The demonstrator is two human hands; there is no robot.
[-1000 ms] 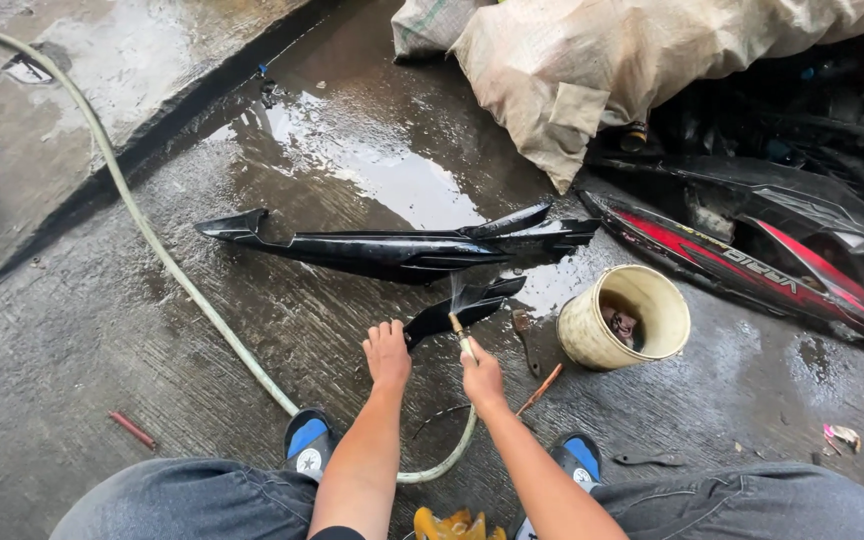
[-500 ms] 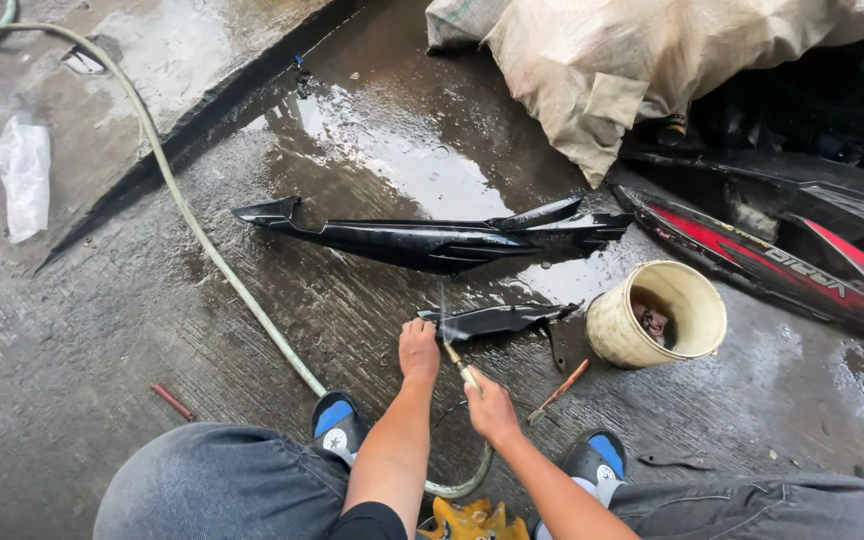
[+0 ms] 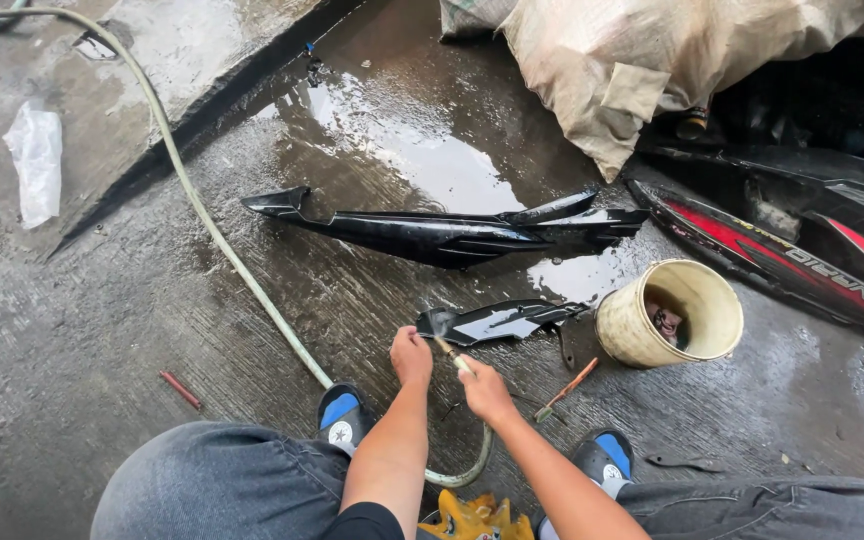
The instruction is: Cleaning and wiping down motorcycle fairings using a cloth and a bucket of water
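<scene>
I squat on wet concrete. A small glossy black fairing panel (image 3: 502,322) lies just in front of my hands. My left hand (image 3: 410,356) is curled at its left end and seems to hold it steady. My right hand (image 3: 485,390) grips a thin pale-handled brush (image 3: 449,352), whose tip meets the same end of the panel. Beyond it lies a long black fairing panel (image 3: 452,236), wet and shiny.
A cream bucket (image 3: 620,322) stands to the right, tipped toward me, with a small brush (image 3: 564,390) lying beside it. Red-and-black panels (image 3: 752,245) and a tan sack (image 3: 612,80) sit at the back right. A pale hose (image 3: 212,232) runs from the far left to my feet. A plastic bag (image 3: 37,160) lies at left.
My left hand has gone from flat on the ground to curled at the small panel's end. The right hand has brought the brush to the panel. The camera has shifted a little.
</scene>
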